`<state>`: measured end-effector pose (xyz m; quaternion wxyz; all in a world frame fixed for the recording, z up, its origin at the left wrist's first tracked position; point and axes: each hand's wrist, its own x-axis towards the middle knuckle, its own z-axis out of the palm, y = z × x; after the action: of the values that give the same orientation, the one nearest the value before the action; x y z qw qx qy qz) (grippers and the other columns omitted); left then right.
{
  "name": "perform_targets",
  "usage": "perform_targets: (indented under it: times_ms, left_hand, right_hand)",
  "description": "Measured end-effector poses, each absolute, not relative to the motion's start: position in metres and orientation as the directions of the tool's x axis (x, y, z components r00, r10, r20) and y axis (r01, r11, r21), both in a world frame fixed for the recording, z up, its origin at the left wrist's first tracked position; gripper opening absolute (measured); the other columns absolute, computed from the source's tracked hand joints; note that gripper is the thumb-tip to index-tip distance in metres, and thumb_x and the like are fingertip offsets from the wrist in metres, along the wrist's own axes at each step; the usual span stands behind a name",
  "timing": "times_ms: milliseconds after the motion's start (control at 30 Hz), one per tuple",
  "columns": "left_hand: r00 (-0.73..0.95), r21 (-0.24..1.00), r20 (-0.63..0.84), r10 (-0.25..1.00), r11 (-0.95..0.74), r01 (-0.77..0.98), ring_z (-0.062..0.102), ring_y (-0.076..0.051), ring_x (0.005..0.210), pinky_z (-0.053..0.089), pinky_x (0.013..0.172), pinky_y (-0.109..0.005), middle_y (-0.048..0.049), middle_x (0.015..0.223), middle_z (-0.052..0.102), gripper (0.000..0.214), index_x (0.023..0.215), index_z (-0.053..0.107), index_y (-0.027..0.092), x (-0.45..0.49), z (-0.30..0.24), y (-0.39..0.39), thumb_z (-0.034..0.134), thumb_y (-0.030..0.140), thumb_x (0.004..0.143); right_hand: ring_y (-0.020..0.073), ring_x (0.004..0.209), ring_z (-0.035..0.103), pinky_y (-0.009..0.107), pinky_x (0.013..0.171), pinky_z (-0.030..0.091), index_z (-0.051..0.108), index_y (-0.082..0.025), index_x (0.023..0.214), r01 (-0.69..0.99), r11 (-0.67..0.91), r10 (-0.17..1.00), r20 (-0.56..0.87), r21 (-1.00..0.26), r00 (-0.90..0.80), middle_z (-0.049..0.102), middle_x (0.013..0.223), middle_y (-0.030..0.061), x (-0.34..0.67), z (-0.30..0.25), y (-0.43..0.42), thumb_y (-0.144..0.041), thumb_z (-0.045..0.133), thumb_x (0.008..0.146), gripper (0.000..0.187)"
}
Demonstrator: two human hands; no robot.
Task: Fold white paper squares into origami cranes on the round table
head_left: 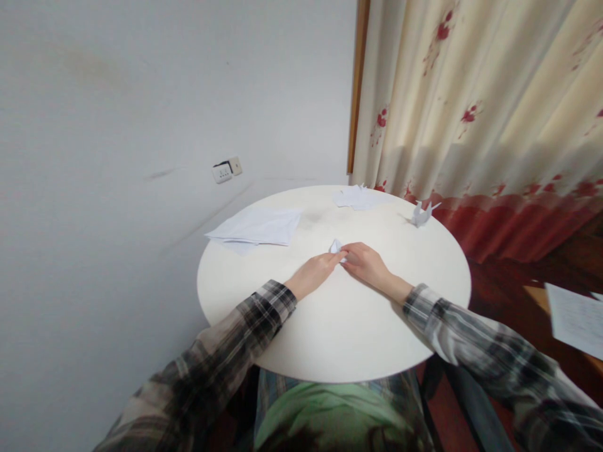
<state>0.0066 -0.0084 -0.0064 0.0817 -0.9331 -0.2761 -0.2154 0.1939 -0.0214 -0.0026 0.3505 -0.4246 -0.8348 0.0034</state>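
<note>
Near the middle of the round white table (330,339), a small piece of folded white paper (336,245) is pinched between my two hands. My left hand (318,271) grips its near left side with the fingers closed. From the right, my right hand (366,262) holds the same paper, fingers bent and pressed together. The paper's pointed top shows beyond the fingertips; its lower part is hidden by my hands. Off to the right stands a folded paper crane (421,215), touched by neither hand.
A stack of white paper sheets (264,226) lies at the table's back left. Smaller paper pieces (353,197) lie at the far edge. A wall with a socket (222,172) borders the left, a flowered curtain (471,94) the right. A printed sheet (577,320) rests lower right.
</note>
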Motion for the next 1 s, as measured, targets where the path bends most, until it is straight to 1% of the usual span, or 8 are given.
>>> perform_targets:
  times_ms: [133,233,367,567,667,767,867,1000]
  left_hand:
    - [0.703,-0.024,0.524,0.480,-0.817,0.576,0.057,-0.015,0.098,0.048,0.086,-0.031,-0.0083,0.108,0.058,0.041,0.125,0.033,0.016,0.008,-0.003,-0.012,0.035,0.008,0.085]
    - [0.659,-0.016,0.602,0.452,-0.818,0.576,0.055,-0.015,0.100,0.047,0.088,-0.031,-0.0072,0.106,0.058,0.033,0.119,0.038,0.015,0.009,0.001,-0.015,0.035,0.011,0.086]
    - [0.585,0.019,0.682,0.439,-0.810,0.586,0.055,-0.016,0.099,0.047,0.087,-0.032,-0.0071,0.101,0.059,0.024,0.110,0.044,0.014,0.010,0.006,-0.019,0.038,0.017,0.087]
    - [0.590,0.048,0.682,0.432,-0.832,0.553,0.056,-0.015,0.094,0.049,0.083,-0.032,-0.0057,0.097,0.061,0.021,0.104,0.049,0.016,0.009,0.008,-0.019,0.044,0.025,0.086]
    - [0.579,0.045,0.693,0.429,-0.828,0.559,0.056,-0.015,0.091,0.049,0.081,-0.032,-0.0051,0.093,0.061,0.017,0.099,0.052,0.015,0.008,0.008,-0.019,0.042,0.022,0.087]
    - [0.560,0.043,0.715,0.419,-0.825,0.563,0.057,-0.015,0.087,0.049,0.078,-0.030,-0.0041,0.088,0.062,0.015,0.093,0.055,0.015,0.007,0.007,-0.018,0.041,0.018,0.087]
    - [0.558,0.030,0.730,0.394,-0.835,0.550,0.057,-0.014,0.083,0.049,0.075,-0.029,-0.0036,0.084,0.063,0.014,0.090,0.056,0.015,0.007,0.006,-0.019,0.043,0.019,0.086]
    - [0.582,0.005,0.712,0.392,-0.833,0.554,0.058,-0.014,0.080,0.049,0.073,-0.028,-0.0040,0.080,0.064,0.016,0.089,0.058,0.015,0.009,0.007,-0.021,0.043,0.020,0.086]
  right_hand:
    - [0.0196,0.090,0.055,0.031,0.079,0.044,0.058,-0.016,0.098,0.721,0.642,0.680,0.629,-0.262,-0.378,0.062,0.096,0.0081,0.195,-0.001,-0.022,-0.014,0.052,0.074,0.025]
    - [0.0179,0.085,0.055,0.030,0.075,0.044,0.060,-0.017,0.093,0.704,0.668,0.636,0.676,-0.241,-0.373,0.063,0.090,0.0070,0.196,-0.001,-0.021,-0.014,0.047,0.079,0.019]
    - [0.0177,0.082,0.054,0.030,0.073,0.042,0.060,-0.018,0.091,0.687,0.698,0.596,0.694,-0.201,-0.403,0.063,0.086,0.0067,0.198,0.000,-0.021,-0.016,0.044,0.083,0.019]
    - [0.0181,0.082,0.052,0.031,0.073,0.040,0.061,-0.018,0.091,0.698,0.696,0.584,0.699,-0.170,-0.413,0.063,0.085,0.0070,0.197,0.002,-0.023,-0.018,0.041,0.085,0.020]
    - [0.0183,0.081,0.051,0.032,0.072,0.040,0.061,-0.018,0.089,0.685,0.713,0.561,0.706,-0.148,-0.431,0.063,0.083,0.0074,0.196,0.004,-0.026,-0.020,0.042,0.086,0.020]
    - [0.0181,0.081,0.050,0.032,0.072,0.039,0.060,-0.018,0.088,0.655,0.747,0.512,0.726,-0.113,-0.459,0.062,0.083,0.0074,0.194,0.007,-0.030,-0.021,0.041,0.086,0.019]
    - [0.0180,0.081,0.048,0.032,0.072,0.039,0.059,-0.018,0.087,0.633,0.769,0.470,0.751,-0.090,-0.464,0.062,0.083,0.0073,0.193,0.008,-0.033,-0.025,0.043,0.086,0.018]
    - [0.0179,0.079,0.048,0.032,0.070,0.038,0.059,-0.018,0.083,0.625,0.778,0.456,0.749,-0.072,-0.481,0.060,0.079,0.0070,0.194,0.007,-0.032,-0.027,0.043,0.086,0.019]
